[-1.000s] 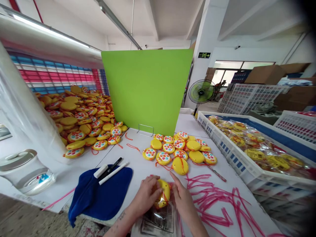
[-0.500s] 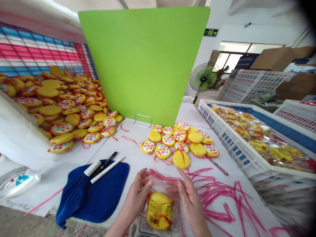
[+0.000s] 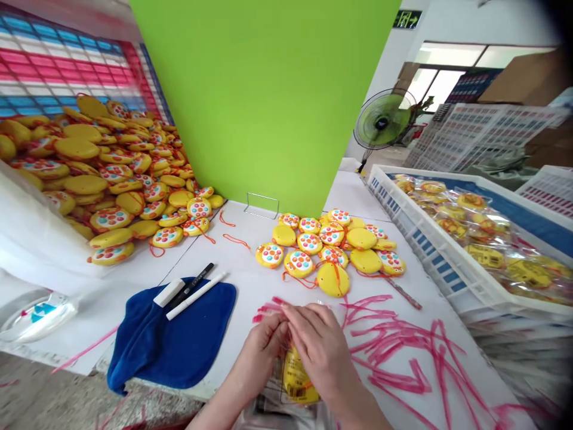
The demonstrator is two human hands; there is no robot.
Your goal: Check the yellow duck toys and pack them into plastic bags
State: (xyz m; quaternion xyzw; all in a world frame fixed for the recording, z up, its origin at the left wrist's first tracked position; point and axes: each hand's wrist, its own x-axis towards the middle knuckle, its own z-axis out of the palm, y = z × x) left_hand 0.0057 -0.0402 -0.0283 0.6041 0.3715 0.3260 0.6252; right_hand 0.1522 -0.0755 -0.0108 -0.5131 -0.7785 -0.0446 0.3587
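Right now both hands are at the near edge of the white table (image 3: 250, 280), close together and touching at the fingertips. The left hand (image 3: 262, 352) has its fingers curled, and they pinch the upper part of a clear bag (image 3: 268, 307) with a pink strip along its mouth. The right hand (image 3: 320, 349) lies over the same bag, back upward and fingers pressed together, pointing to the left hand. If it grips the bag from below I cannot tell. Inside the bag is a yellow toy (image 3: 298, 376), seen just under the right hand and partly hidden by it.

To the left of the hands lies a blue cloth (image 3: 179, 340), and on its far part rest a white marker (image 3: 196, 297) and a black pen (image 3: 194, 285). Many loose pink strips (image 3: 394, 346) lie on the table at the right. Farther away there is a small group of yellow toys (image 3: 331, 248), in front of a green board (image 3: 264, 95). A big pile of toys (image 3: 111, 179) is at the far left. A white crate (image 3: 430, 263) at the right holds bagged toys (image 3: 470, 227).
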